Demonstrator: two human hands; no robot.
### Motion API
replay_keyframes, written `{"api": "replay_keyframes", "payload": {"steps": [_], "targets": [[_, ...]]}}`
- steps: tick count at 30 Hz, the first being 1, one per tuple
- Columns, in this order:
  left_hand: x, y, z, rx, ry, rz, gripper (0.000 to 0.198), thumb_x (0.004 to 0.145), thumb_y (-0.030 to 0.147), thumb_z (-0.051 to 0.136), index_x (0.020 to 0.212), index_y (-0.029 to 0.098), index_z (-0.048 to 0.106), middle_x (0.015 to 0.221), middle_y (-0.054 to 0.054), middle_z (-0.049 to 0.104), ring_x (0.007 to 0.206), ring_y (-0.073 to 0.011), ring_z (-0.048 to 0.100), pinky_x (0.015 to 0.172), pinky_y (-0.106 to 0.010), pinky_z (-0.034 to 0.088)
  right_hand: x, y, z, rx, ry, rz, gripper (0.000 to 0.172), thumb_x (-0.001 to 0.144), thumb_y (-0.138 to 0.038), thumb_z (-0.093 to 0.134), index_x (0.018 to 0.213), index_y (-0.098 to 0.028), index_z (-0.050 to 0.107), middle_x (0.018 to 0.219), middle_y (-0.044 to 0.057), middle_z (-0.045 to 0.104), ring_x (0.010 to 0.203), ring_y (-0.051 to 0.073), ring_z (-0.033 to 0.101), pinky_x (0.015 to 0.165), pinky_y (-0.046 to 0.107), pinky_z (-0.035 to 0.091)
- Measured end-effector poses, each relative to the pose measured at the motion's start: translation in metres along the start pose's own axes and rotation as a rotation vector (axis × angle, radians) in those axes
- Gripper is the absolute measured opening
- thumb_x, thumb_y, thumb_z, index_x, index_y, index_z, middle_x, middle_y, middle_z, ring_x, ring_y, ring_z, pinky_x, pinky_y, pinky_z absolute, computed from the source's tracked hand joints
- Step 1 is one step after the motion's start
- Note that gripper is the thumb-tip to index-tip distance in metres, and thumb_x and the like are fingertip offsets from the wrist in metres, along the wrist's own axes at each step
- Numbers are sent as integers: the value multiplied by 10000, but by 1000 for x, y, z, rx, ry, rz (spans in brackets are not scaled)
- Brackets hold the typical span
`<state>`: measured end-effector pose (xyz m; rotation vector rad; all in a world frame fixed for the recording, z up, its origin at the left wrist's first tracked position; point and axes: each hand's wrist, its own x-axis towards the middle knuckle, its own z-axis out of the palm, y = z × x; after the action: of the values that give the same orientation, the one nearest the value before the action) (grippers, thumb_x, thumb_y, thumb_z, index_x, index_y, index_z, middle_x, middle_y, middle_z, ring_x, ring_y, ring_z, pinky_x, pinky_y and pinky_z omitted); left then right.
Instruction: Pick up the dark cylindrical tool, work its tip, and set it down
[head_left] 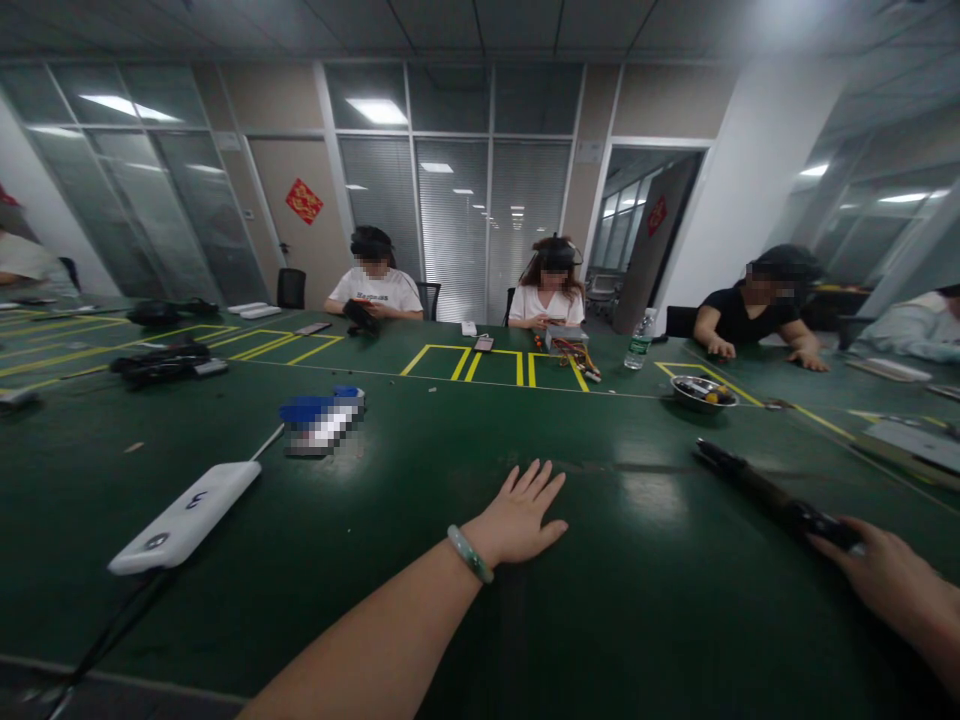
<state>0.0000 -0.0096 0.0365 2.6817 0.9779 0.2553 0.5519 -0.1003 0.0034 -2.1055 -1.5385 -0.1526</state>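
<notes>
My left hand [523, 515] lies flat on the green tabletop [420, 620], palm down with its fingers spread, and holds nothing. A pale green bangle [470, 555] circles that wrist. At the right, my right hand [892, 575] is closed around the near end of a long black rod-like object [772, 497]. This object slants away toward the table's middle, its narrower tip pointing at the far side; its exact kind I cannot make out. Part of my right hand is in shadow.
A white power bank-like box [187, 515] marked 3 lies left, cabled to a blurred phone-like item [322, 422]. Farther off are a metal bowl [703, 393], a water bottle [640, 340], wires [574, 350] and black gear [165, 362]. Several people sit around the table.
</notes>
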Motion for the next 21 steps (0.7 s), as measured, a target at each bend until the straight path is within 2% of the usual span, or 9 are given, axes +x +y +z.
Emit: {"api": "replay_keyframes", "payload": {"steps": [2, 5, 9, 13, 16, 18, 21], "targets": [[0, -1, 1, 5, 2, -2, 711, 947, 623, 257, 1524, 294, 4, 1595, -23, -35, 1457, -292, -19, 1156, -561, 87, -1, -16, 12, 9, 9, 77, 798, 731, -694, 462, 1454, -517, 177, 1468, 159, 324, 1198, 544, 399, 796, 730, 204], [0, -1, 2, 12, 15, -9, 722, 945, 628, 257, 1523, 290, -13, 1592, -18, -59, 1457, -281, -38, 1163, -552, 61, -2, -55, 27, 4, -48, 28, 665, 773, -669, 424, 1403, -473, 339, 1365, 156, 452, 1191, 495, 430, 829, 669, 270], [0, 2, 0, 37, 40, 1, 734, 947, 613, 274, 1523, 274, -31, 1590, -29, -74, 1457, -269, -51, 1168, -538, 46, -4, -140, 45, -33, -192, -121, 521, 837, -551, 404, 1290, -310, 495, 1250, 122, 544, 1160, 364, 504, 876, 532, 376], [3, 10, -4, 101, 137, 33, 815, 917, 573, 418, 1524, 253, -21, 1594, -46, -46, 1460, -255, -44, 1177, -496, 55, -20, -248, 64, 66, -308, -342, 449, 849, -421, 507, 1272, -274, 494, 1271, 68, 536, 1192, 268, 481, 967, 456, 349], [4, 14, -8, 166, 221, 62, 876, 866, 520, 534, 1524, 245, 27, 1596, -58, -7, 1463, -250, -20, 1182, -466, 51, -37, -320, 81, 155, -382, -450, 456, 847, -355, 548, 1283, -237, 490, 1305, 83, 511, 1213, 249, 454, 999, 423, 322], [4, 14, -11, 197, 233, 64, 916, 822, 448, 600, 1522, 250, 43, 1597, -59, 20, 1464, -255, 10, 1180, -462, 56, -45, -355, 92, 218, -438, -522, 520, 850, -340, 549, 1338, -197, 443, 1349, 114, 472, 1255, 254, 410, 1034, 426, 289], [3, 9, -13, 219, 221, -5, 970, 772, 341, 640, 1520, 266, 26, 1597, -63, 27, 1460, -275, 61, 1166, -476, 112, -50, -383, 101, 289, -528, -602, 618, 874, -346, 510, 1435, -171, 318, 1432, 140, 374, 1347, 262, 291, 1090, 451, 220]]}}
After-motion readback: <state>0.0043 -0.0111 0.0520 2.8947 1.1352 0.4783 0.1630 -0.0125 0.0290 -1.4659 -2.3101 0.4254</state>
